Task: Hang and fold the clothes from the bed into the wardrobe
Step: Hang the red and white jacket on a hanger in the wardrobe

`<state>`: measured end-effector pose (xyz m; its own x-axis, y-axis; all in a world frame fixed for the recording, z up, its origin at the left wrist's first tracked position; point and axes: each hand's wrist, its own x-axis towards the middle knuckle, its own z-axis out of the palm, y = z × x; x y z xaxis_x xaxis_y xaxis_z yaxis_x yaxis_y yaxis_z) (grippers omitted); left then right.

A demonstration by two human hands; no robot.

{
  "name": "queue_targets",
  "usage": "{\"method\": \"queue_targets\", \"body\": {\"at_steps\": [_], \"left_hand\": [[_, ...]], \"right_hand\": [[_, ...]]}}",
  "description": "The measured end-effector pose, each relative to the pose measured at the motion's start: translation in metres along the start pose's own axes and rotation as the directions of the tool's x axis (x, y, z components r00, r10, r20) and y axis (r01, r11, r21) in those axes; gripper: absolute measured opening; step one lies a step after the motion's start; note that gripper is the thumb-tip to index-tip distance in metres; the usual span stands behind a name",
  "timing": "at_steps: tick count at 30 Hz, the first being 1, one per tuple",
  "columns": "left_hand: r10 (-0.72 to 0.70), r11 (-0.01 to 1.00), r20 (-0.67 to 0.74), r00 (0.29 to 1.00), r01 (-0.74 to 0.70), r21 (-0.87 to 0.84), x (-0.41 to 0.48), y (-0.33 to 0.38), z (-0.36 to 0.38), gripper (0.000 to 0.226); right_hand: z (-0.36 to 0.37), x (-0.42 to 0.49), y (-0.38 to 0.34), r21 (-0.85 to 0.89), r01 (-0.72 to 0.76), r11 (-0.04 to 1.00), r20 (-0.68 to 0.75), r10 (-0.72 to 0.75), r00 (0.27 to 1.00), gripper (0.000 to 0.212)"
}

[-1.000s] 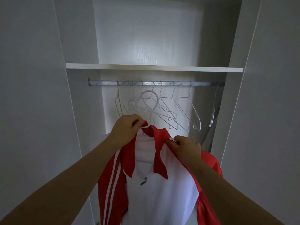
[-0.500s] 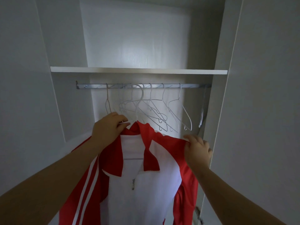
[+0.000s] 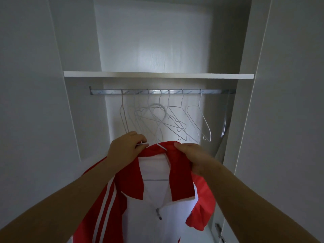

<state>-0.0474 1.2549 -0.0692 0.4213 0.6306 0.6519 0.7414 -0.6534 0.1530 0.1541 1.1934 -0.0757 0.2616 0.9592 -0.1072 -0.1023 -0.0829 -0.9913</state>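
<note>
On the jacket (image 3: 152, 199), the right hand (image 3: 196, 159) has been brought back from the shoulder to the collar, which is pinched in its fingers. The hanger (image 3: 143, 143) is gripped by the left hand (image 3: 125, 149). The jacket is held below the rail (image 3: 105, 92), apparently being straightened, and is not yet hooked on.

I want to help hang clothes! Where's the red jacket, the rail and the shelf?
red jacket (image 3: 181, 181): head view, on its red collar flap.
rail (image 3: 108, 92): head view, on its bare left stretch.
shelf (image 3: 157, 75): head view, on its front edge.
</note>
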Motion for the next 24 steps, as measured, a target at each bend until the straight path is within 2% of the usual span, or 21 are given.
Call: {"method": "queue_targets", "body": {"at_steps": [1,2,4,5,6,7,8,9,10,12,13,15,17,19,20,21,23,24], "left_hand": [[0.014,1.0,0.011,1.0,-0.014,-0.019,-0.001,-0.002,-0.002,0.019],[0.028,0.999,0.023,0.999,-0.027,-0.039,-0.001,-0.003,-0.004,0.018],[0.04,0.996,0.044,0.998,-0.036,-0.081,-0.001,-0.004,-0.008,0.016],[0.033,0.994,0.05,0.998,-0.027,-0.107,0.0,-0.005,-0.009,0.015],[0.014,0.991,0.053,0.998,-0.007,-0.136,0.0,-0.006,-0.01,0.013],[-0.015,0.985,0.053,0.998,0.024,-0.169,0.001,-0.007,-0.011,0.011],[-0.045,0.977,0.051,0.998,0.055,-0.204,0.002,-0.007,-0.011,0.008],[-0.07,0.966,0.049,0.996,0.08,-0.245,0.003,-0.007,-0.012,0.006],[-0.081,0.953,0.049,0.996,0.092,-0.29,0.004,-0.004,-0.011,0.007],[-0.066,0.928,0.065,0.996,0.086,-0.362,0.007,0.003,-0.011,0.013],[-0.049,0.919,0.088,0.995,0.079,-0.387,0.009,0.008,-0.01,0.016],[-0.02,0.891,0.166,0.986,0.093,-0.444,0.015,0.015,-0.008,0.023],[-0.041,0.8,0.233,0.972,0.172,-0.575,0.021,0.017,-0.008,0.028],[-0.128,0.619,0.24,0.962,0.267,-0.739,0.024,0.013,-0.008,0.03],[-0.166,0.57,0.242,0.956,0.293,-0.768,0.025,0.01,-0.006,0.029],[-0.172,0.579,0.262,0.95,0.312,-0.753,0.025,0.01,-0.004,0.026],[-0.1,0.797,0.389,0.916,0.307,-0.52,0.025,0.007,0.005,0.015],[-0.074,0.896,0.471,0.879,0.266,-0.356,0.024,0.003,0.012,0.025]], "right_hand": [[-0.003,0.003,0.001,0.049,-0.135,0.99,0.033,0.134,0.99,0.02],[-0.006,0.004,0.002,0.044,-0.206,0.977,0.023,0.206,0.978,0.024],[-0.01,0.007,0.005,-0.055,-0.241,0.969,-0.056,0.238,0.97,0.024],[-0.015,0.01,0.007,-0.226,-0.181,0.957,-0.126,0.156,0.98,0.021],[-0.021,0.011,0.009,-0.46,-0.115,0.88,-0.2,0.023,0.98,0.018],[-0.027,0.01,0.012,-0.683,-0.071,0.727,-0.242,-0.133,0.961,0.015],[-0.032,0.006,0.015,-0.804,-0.065,0.591,-0.262,-0.254,0.931,0.015],[-0.033,0.002,0.017,-0.836,-0.045,0.547,-0.276,-0.349,0.895,0.015],[-0.032,-0.001,0.017,-0.833,0.036,0.552,-0.255,-0.44,0.861,0.017],[-0.024,-0.002,0.014,-0.772,0.278,0.571,-0.072,-0.514,0.855,0.023],[-0.018,-0.003,0.012,-0.728,0.363,0.582,0.06,-0.473,0.879,0.021],[-0.01,-0.006,0.009,-0.751,0.423,0.506,0.281,-0.335,0.899,0.023],[-0.017,-0.001,0.012,-0.756,0.433,0.491,0.293,-0.338,0.895,0.035],[-0.027,0.005,0.016,-0.687,0.401,0.606,0.174,-0.398,0.901,0.04],[-0.031,0.007,0.017,-0.636,0.384,0.67,0.113,-0.411,0.905,0.039],[-0.034,0.011,0.017,-0.587,0.368,0.721,0.067,-0.41,0.91,0.036],[-0.038,0.017,0.016,-0.518,0.341,0.784,0.009,-0.394,0.919,0.028],[-0.041,0.019,0.014,-0.5,0.329,0.801,-0.015,-0.388,0.921,0.025]]}}
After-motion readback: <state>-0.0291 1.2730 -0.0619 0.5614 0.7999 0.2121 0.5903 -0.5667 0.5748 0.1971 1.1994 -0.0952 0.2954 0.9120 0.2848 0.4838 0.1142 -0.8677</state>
